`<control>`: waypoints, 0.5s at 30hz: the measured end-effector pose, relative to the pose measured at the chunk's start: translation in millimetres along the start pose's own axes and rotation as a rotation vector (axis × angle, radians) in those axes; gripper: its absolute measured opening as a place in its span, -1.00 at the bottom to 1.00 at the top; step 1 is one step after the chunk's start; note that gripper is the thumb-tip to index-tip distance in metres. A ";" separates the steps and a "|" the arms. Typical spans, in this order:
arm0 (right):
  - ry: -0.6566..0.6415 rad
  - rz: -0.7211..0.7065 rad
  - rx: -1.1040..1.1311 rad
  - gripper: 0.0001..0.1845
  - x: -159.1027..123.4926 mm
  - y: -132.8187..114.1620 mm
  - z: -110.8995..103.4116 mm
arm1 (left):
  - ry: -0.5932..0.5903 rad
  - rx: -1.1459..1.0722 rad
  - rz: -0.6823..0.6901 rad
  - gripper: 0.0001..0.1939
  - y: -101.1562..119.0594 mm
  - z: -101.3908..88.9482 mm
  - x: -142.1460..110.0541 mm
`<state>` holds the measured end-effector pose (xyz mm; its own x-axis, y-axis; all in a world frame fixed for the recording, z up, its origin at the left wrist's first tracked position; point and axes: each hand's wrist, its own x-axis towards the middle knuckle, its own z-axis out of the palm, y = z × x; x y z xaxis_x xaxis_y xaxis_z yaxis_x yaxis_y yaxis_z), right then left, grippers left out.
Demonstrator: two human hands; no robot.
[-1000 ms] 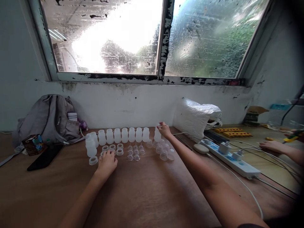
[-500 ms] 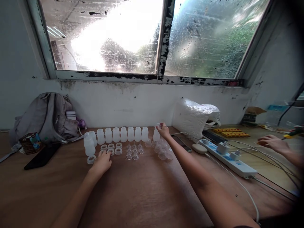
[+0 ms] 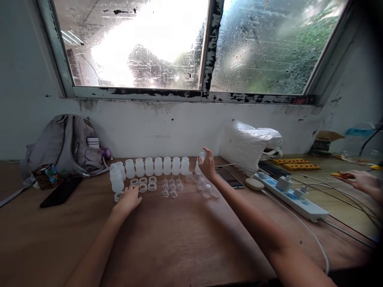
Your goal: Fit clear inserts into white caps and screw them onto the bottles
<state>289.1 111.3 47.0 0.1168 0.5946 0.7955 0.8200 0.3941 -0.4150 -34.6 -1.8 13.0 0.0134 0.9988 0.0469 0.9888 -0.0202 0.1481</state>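
Note:
Frosted white bottles (image 3: 149, 167) stand in a row along the wall. My right hand (image 3: 207, 165) is at the last bottle on the right, its thumb and forefinger apart beside the clear piece (image 3: 202, 154) on top. Clear domed caps (image 3: 206, 191) lie in a cluster below that wrist. My left hand (image 3: 128, 200) rests among the white rings (image 3: 152, 186), fingers stretched out and touching or just above them; its fingertips partly cover the nearest rings. Small clear round pieces (image 3: 172, 193) lie between the two hands.
At the left are a grey backpack (image 3: 68, 139), a small box (image 3: 46, 176) and a black phone (image 3: 61, 192). On the right are another phone (image 3: 229, 177), a silvery bag (image 3: 251, 145) and a power strip (image 3: 295, 199) with cables. Another person's hand (image 3: 357, 180) is at far right.
My right thumb and forefinger have spread from a pinch at the bottle top. My left hand stays among the rings. The view has shifted slightly, and the other person's hand has moved.

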 end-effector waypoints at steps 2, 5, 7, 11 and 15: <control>-0.122 -0.118 0.088 -0.69 -25.0 -23.4 -5.4 | 0.017 0.004 0.009 -0.71 2.5 -1.0 -1.0; -0.414 -0.216 0.165 -0.79 -72.8 -50.7 -5.8 | 0.027 -0.055 0.111 -0.77 11.0 0.3 -3.6; -0.519 -0.207 0.142 -0.78 -101.6 -60.4 -1.7 | 0.021 -0.134 0.226 -0.81 18.9 2.8 -6.2; -0.606 -0.186 0.028 -0.67 -130.2 -64.8 7.2 | 0.073 -0.195 0.360 -0.84 33.9 6.2 -11.7; -0.615 -0.204 0.017 -0.73 -128.2 -63.8 8.2 | 0.163 -0.124 0.319 -0.82 38.4 5.6 -13.3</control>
<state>217.2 15.7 -32.1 -0.3864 0.7978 0.4628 0.7825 0.5492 -0.2934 4.0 -15.6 12.5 0.2844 0.9215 0.2646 0.9131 -0.3445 0.2183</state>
